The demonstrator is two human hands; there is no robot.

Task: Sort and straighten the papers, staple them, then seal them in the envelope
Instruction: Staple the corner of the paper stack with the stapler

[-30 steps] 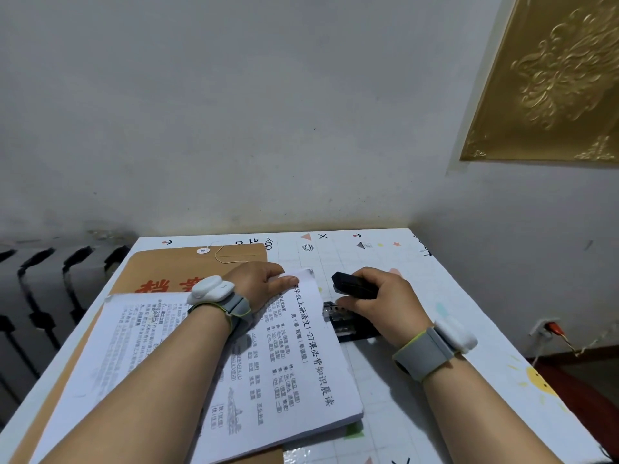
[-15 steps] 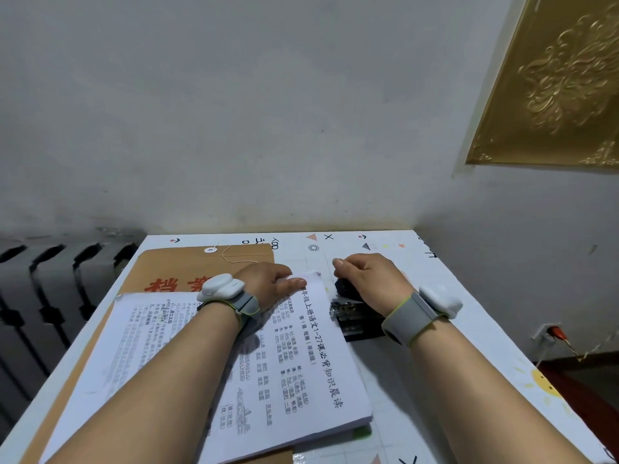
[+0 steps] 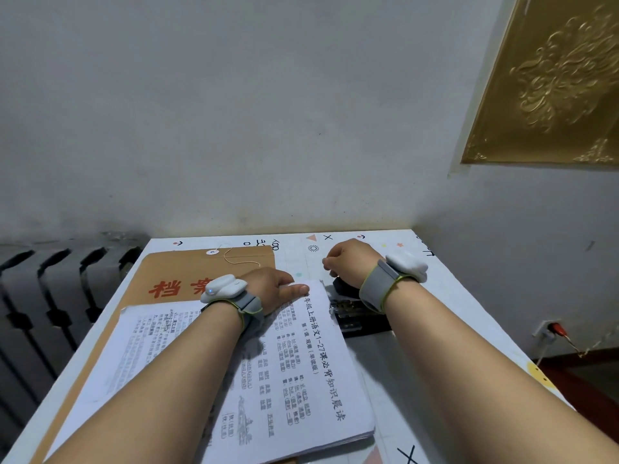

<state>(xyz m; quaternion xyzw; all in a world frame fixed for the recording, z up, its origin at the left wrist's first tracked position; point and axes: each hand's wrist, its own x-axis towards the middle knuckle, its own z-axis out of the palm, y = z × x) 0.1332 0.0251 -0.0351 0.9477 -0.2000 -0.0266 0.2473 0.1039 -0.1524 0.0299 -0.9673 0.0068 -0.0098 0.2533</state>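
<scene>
The left hand [image 3: 268,286], grip spread flat, pins the white printed paper stack [image 3: 301,380] steady for stapling while the right hand [image 3: 348,262], grip curled on nothing visible, leans over the black stapler [image 3: 358,318] alongside.

A single wide-angle view comes from the person's head at the near edge of the worktop [image 3: 418,380], facing forward and tilted only partly down. The far wall [image 3: 268,112] fills the upper half, and the worktop lies low in frame, running away to it. The left hand [image 3: 268,286] and right hand [image 3: 348,262] sit close, mid-frame. A radiator [image 3: 50,296] shows at the left edge and a gold panel [image 3: 552,78] at top right.
</scene>
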